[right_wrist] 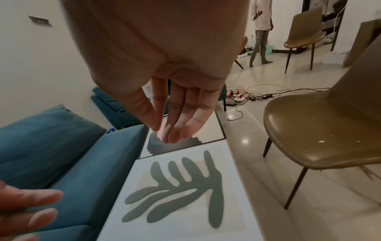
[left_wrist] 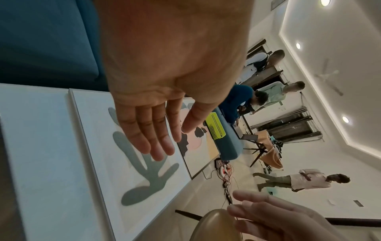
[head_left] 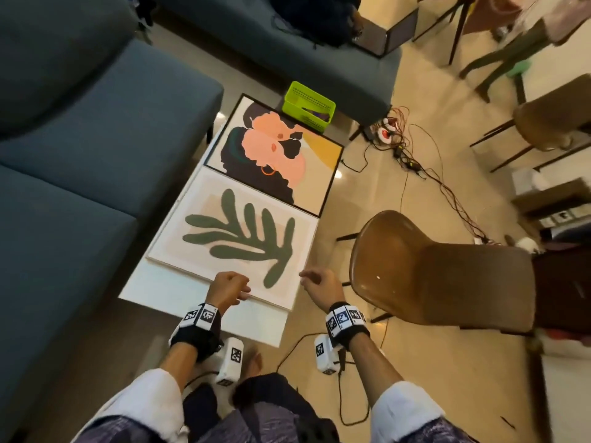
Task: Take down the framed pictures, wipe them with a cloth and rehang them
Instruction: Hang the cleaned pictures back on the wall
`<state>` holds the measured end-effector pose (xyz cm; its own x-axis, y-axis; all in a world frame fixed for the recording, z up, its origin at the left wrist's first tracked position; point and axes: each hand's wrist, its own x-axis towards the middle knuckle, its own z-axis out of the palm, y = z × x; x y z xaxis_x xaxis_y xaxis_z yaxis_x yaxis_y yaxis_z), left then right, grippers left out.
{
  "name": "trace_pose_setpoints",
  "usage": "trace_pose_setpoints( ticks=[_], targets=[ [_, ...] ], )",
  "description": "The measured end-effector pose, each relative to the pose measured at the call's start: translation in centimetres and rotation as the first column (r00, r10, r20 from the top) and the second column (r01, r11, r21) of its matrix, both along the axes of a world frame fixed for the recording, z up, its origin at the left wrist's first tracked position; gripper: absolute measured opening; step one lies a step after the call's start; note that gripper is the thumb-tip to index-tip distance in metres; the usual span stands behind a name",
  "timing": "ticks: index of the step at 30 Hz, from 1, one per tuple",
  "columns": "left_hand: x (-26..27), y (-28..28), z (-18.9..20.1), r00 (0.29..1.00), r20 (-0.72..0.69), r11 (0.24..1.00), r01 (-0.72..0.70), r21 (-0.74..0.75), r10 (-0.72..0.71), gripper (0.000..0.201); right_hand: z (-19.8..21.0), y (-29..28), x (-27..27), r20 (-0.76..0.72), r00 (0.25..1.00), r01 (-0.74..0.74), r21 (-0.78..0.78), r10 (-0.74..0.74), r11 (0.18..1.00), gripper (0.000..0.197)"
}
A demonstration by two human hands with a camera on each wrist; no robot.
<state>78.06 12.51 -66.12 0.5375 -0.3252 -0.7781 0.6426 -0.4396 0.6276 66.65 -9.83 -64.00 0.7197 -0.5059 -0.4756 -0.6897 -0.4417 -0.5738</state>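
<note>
A white counter (head_left: 150, 284) is set on a glossy cream tiled floor (head_left: 415, 394), and everything else is placed around it. A blue sofa (head_left: 80, 174) is pushed up along its left side, with a second blue seat (head_left: 256, 36) beyond its far end. A brown shell chair (head_left: 431, 270) on dark legs is stood just to its right. Tangled cables and a power strip (head_left: 385, 131) are spread over the floor past its far right corner. White walls and a ceiling with recessed spotlights (left_wrist: 345, 119) are seen above.
</note>
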Motion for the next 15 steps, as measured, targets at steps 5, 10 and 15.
trace_pose_setpoints(
  ticks=[5, 10, 15],
  targets=[
    [-1.5, -4.9, -2.4, 0.999, -0.050, 0.999, -0.011, 0.044, 0.013, 0.019, -0.9, -5.1, -0.7, -0.031, 0.999, 0.035, 0.017, -0.035, 0.999, 0.024],
    [-2.4, -10.1, -6.3, 0.987, -0.075, 0.980, -0.130, 0.150, 0.143, 0.017, -4.8, -12.4, 2.4, -0.082, 0.996, -0.019, 0.059, 0.024, 0.998, 0.027],
    [-3.4, -14.0, -14.0, 0.882, -0.077, 0.857, -0.427, 0.289, 0.465, 0.014, -14.0, -21.1, 10.1, -0.160, 0.982, -0.080, 0.122, 0.099, 0.989, 0.020]
  ],
)
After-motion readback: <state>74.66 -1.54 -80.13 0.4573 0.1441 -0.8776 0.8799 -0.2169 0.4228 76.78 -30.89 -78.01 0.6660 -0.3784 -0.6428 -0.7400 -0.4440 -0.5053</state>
